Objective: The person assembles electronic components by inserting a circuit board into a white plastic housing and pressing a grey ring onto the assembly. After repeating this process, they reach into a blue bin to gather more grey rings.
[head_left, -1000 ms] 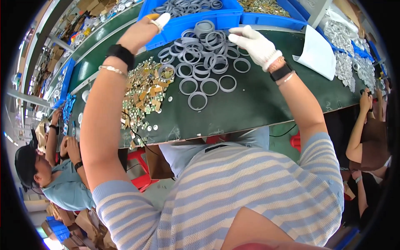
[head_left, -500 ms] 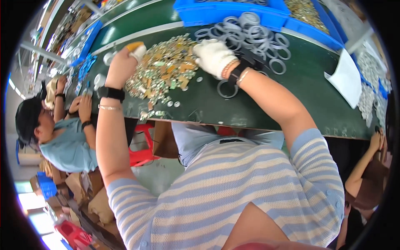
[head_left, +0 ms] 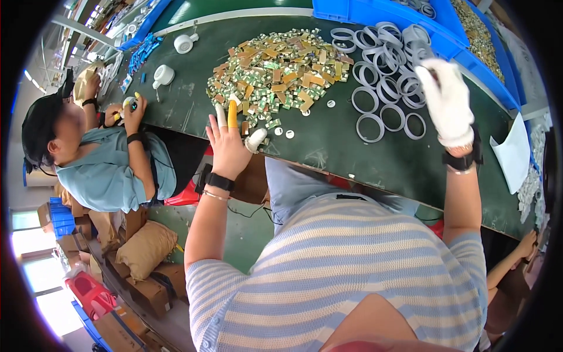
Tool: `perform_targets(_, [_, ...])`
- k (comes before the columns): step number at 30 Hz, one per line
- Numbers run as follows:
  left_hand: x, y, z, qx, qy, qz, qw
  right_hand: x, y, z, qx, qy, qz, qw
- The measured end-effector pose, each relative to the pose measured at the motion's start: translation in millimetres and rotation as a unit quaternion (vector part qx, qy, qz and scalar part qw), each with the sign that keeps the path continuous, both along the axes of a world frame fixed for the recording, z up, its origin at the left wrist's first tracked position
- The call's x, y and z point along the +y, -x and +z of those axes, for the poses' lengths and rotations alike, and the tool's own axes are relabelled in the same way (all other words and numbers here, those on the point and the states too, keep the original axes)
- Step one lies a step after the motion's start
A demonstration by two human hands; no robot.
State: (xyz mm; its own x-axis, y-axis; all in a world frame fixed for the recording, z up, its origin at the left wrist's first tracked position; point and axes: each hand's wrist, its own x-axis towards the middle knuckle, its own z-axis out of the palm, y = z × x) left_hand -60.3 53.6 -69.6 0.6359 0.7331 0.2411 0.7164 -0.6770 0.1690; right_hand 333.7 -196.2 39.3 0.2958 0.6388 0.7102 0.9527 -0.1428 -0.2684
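My left hand (head_left: 230, 146) is at the near edge of a heap of small green and tan circuit boards (head_left: 281, 67). Its fingers are spread, with a yellow cover on one and white covers on others and on the thumb; nothing is in it. White-gloved, my right hand (head_left: 448, 105) is raised at the right side of a cluster of translucent grey rings (head_left: 381, 88). Its fingers look curved, with a dark gap by the thumb, but blur hides whether they hold anything. A few small white discs (head_left: 290, 134) lie beside the boards.
Blue bins (head_left: 381, 14) line the far side of the green table (head_left: 328, 149). White round devices (head_left: 164, 75) and blue pieces (head_left: 143, 51) lie to the left. A co-worker (head_left: 105, 158) sits at the left. A white sheet (head_left: 510, 154) is at the right.
My left hand has drawn back from the heap to its near edge, fingers spreading. The right hand has left the heap and moved right, past the rings. The view has shifted.
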Motion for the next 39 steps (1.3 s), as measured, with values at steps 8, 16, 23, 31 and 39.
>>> perform_targets(8, [27.7, -83.3, -13.3, 0.018, -0.014, -0.012, 1.0, -52.2, -43.3, -43.6, -0.011, 0.004, -0.217, 0.976])
perform_targets(16, [36.8, -108.8, 30.4, -0.096, 0.007, -0.005, 0.995, -66.4, -50.5, -58.4, 0.167, -0.033, -0.196, 0.966])
perform_targets(23, [156.7, -26.0, -11.4, -0.319, 0.158, 0.209, 0.911, -52.4, -42.3, -63.5, 0.175, -0.079, -0.089, 0.977])
perform_targets(31, [66.3, -61.2, 36.0, -0.361, 0.294, 0.06, 0.883, -62.4, -41.3, -68.5, 0.171, -0.063, -0.092, 0.979])
perform_targets(39, [16.1, -18.3, 59.5, 0.089, 0.312, -0.024, 0.946, -51.3, -27.3, -59.3, 0.178, -0.072, -0.018, 0.981])
